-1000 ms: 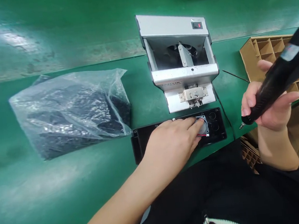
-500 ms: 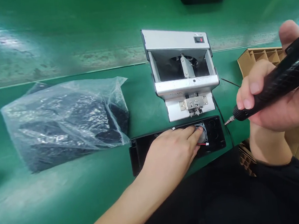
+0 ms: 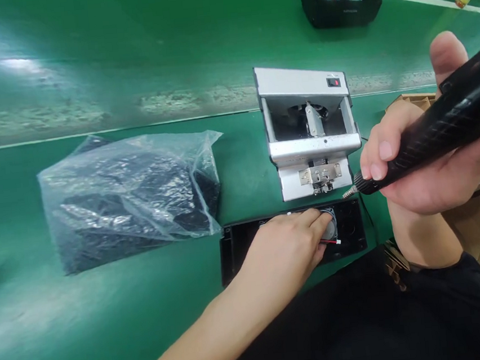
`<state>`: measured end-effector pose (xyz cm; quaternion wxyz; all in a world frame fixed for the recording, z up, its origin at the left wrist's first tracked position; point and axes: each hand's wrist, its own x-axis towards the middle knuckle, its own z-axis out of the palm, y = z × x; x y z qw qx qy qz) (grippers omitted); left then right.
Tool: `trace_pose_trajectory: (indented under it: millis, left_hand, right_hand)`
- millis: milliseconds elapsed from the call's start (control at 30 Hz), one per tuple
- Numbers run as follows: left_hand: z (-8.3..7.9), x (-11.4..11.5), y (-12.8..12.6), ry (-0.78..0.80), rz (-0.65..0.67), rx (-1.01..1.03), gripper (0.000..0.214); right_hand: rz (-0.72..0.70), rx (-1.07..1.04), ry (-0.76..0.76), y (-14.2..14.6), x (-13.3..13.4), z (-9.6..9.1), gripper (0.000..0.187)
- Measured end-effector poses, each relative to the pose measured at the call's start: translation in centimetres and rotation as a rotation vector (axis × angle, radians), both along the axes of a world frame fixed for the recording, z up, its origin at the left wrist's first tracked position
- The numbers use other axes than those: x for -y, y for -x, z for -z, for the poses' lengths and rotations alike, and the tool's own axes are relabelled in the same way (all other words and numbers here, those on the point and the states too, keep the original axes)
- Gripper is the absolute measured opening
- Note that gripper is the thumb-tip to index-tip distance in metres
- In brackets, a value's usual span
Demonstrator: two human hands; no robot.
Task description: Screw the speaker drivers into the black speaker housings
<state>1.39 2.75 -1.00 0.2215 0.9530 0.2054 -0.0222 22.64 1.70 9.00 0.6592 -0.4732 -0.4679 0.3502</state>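
My right hand (image 3: 429,167) is wrapped round a black electric screwdriver (image 3: 442,121), its bit pointing left. The bit's tip (image 3: 349,192) appears just above the right end of a long, shallow black plastic housing (image 3: 350,226); whether it touches anything I cannot tell. Inside that housing, the fingers of my left hand (image 3: 290,234) are closed together on a round grey speaker (image 3: 332,228) with a short red lead and white plug. The hand covers much of the speaker and the housing's middle.
Behind the housing stands a silver screw feeder (image 3: 315,144) with a red-lit switch. A clear plastic bag of black parts (image 3: 131,196) lies to the left. At the right are cardboard boxes (image 3: 474,236). An assembled black unit (image 3: 341,0) with two round faces sits farther back.
My right hand has brought the screwdriver leftward, so its bit is nearer the feeder and over the housing's end. My left hand stays at the speaker. The whole view has shifted slightly.
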Motion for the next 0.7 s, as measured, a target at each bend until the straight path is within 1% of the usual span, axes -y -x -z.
trace_pose_trajectory:
  millis: [100, 133, 233, 300, 400, 500, 567, 700]
  left_hand:
    - [-0.5, 0.0, -0.3, 0.027, 0.007, -0.038, 0.035]
    - [-0.6, 0.0, -0.3, 0.034, 0.012, -0.046, 0.034]
    - [-0.9, 0.1, -0.4, 0.043, 0.030, -0.054, 0.032]
    - [-0.9, 0.2, -0.3, 0.040, 0.036, -0.052, 0.034]
    - [-0.6, 0.4, -0.2, 0.038, 0.041, -0.036, 0.035]
    - [0.0, 0.5, -0.1, 0.027, 0.038, 0.018, 0.030]
    - [0.4, 0.6, -0.1, 0.022, 0.026, 0.069, 0.027]
    - [0.8, 0.6, -0.1, 0.016, 0.013, 0.107, 0.024]
  right_hand:
    - [-0.007, -0.089, -0.067, 1.1, -0.1, 0.5, 0.061]
    - [-0.004, -0.087, -0.081, 1.4, -0.1, 0.8, 0.059]
    - [-0.013, -0.037, -0.206, 2.3, -0.1, 1.6, 0.063]
    - [-0.048, 0.029, -0.250, 2.8, -0.2, 2.0, 0.061]
    - [-0.055, 0.106, -0.197, 3.4, -0.5, 2.4, 0.054]
    - [-0.049, 0.127, -0.205, 3.8, -0.8, 2.4, 0.059]
    - [-0.082, 0.158, -0.206, 3.8, -1.0, 2.4, 0.060]
    - [-0.104, 0.161, -0.160, 3.8, -1.4, 2.4, 0.063]
